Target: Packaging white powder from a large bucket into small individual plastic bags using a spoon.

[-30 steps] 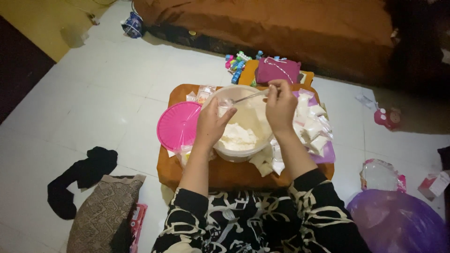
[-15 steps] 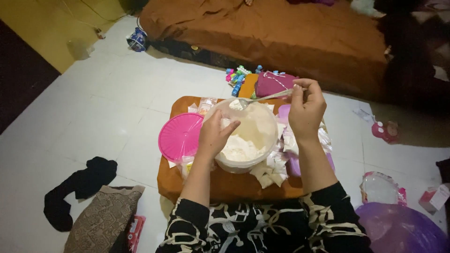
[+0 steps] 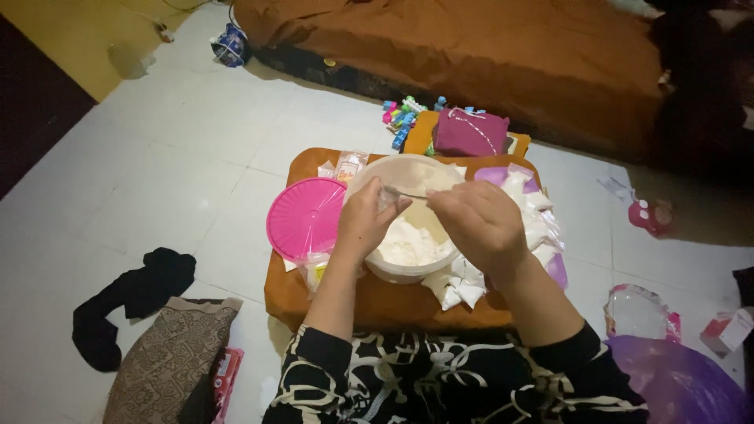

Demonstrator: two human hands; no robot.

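At the far left of the frame a black piece of cloth (image 3: 129,302) lies crumpled on the white tiled floor (image 3: 181,141), and just below it, toward the bottom left, sits a brown patterned cushion (image 3: 169,357). Moving right, a round pink plastic lid (image 3: 305,217) rests on the left part of a low orange-brown table (image 3: 377,302), touching the side of the big round white plastic tub (image 3: 408,271) in the middle of the frame. The tub holds soft white stuff (image 3: 408,245) (it could be flour or dough, it is hard to tell). The left hand (image 3: 365,220) is at the tub's left rim with its fingers curled around a small clear plastic bag (image 3: 385,198), pinching it. Just right of it, the right hand (image 3: 479,224) hovers over the tub, its fingers closed on the handle of a thin metal spoon (image 3: 404,192) that points left toward the bag. Right of the tub, a heap of small filled white packets (image 3: 528,212) lies on the table, some under the right wrist. Above the table, in the upper middle, sits a dark pink pouch (image 3: 471,132) beside some colourful toy blocks (image 3: 402,118). At the bottom right corner is a purple plastic bag (image 3: 675,381).
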